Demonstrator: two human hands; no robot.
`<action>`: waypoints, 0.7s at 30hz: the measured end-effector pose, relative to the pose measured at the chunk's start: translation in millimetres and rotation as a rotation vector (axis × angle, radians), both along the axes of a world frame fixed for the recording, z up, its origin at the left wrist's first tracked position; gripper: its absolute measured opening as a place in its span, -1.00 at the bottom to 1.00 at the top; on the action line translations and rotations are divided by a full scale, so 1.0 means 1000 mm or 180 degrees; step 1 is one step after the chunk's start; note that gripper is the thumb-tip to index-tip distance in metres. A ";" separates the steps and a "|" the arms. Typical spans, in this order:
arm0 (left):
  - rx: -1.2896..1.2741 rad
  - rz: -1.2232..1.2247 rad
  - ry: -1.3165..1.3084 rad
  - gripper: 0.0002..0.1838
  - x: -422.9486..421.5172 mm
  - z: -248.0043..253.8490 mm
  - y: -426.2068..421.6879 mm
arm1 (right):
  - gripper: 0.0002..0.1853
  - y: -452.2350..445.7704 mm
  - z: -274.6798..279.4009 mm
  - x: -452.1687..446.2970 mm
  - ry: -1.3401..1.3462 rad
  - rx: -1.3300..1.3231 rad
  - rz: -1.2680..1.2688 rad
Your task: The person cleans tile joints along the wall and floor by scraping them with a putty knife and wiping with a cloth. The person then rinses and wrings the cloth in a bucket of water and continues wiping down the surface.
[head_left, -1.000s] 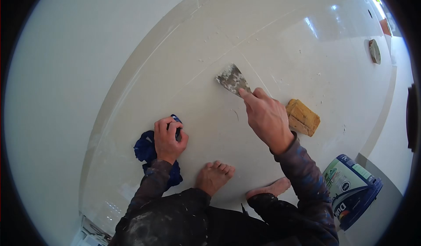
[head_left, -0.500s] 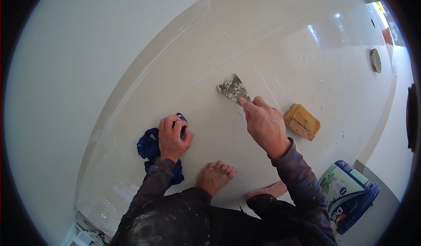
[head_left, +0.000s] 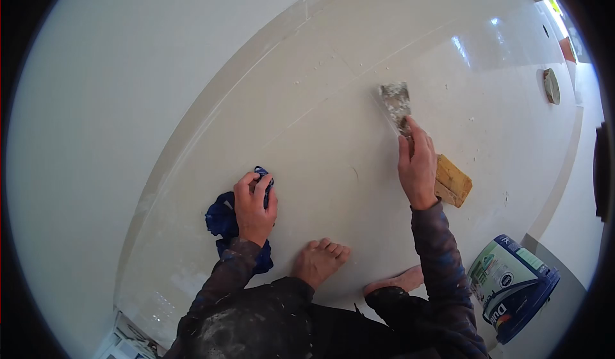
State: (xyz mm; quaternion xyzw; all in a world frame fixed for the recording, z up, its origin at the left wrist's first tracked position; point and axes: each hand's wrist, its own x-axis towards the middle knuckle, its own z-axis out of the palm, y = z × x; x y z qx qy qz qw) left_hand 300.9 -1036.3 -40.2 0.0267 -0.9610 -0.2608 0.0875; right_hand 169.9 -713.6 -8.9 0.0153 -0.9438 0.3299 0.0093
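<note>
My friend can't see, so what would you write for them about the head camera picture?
A person's right hand holds a scraper over a pale floor, and the left hand grips a blue cloth. A yellow block lies beside the right hand, with a bucket nearer the person.

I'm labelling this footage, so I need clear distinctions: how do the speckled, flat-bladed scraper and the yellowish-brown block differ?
The speckled, flat-bladed scraper is thin and mostly grey-brown with whitish patches; the yellowish-brown block is thick and chunky. The scraper is gripped in the right hand, whereas the block rests on the pale floor, partly hidden behind that hand. Both show straight edges.
</note>
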 end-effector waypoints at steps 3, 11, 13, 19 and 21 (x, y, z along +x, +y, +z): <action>0.0735 -0.0433 -0.0178 -0.69 -0.011 -0.008 0.014 | -0.59 0.025 -0.011 0.006 -0.0097 0.0315 -0.0399; 0.0980 -0.1992 0.0279 -0.80 -0.127 -0.025 0.138 | -0.55 0.018 -0.045 0.001 0.0269 0.0481 -0.0755; 0.0846 -0.1952 0.0533 -0.85 -0.177 -0.031 0.161 | -0.56 0.015 -0.048 -0.001 0.0301 0.0431 -0.0821; 0.0130 -0.1453 0.0943 -0.90 -0.293 -0.040 0.142 | -0.53 0.018 -0.048 -0.002 0.0320 0.0321 -0.0842; -0.0141 -0.0947 0.0860 -0.88 -0.302 -0.038 0.117 | -0.52 0.019 -0.048 -0.003 0.0298 0.0271 -0.0811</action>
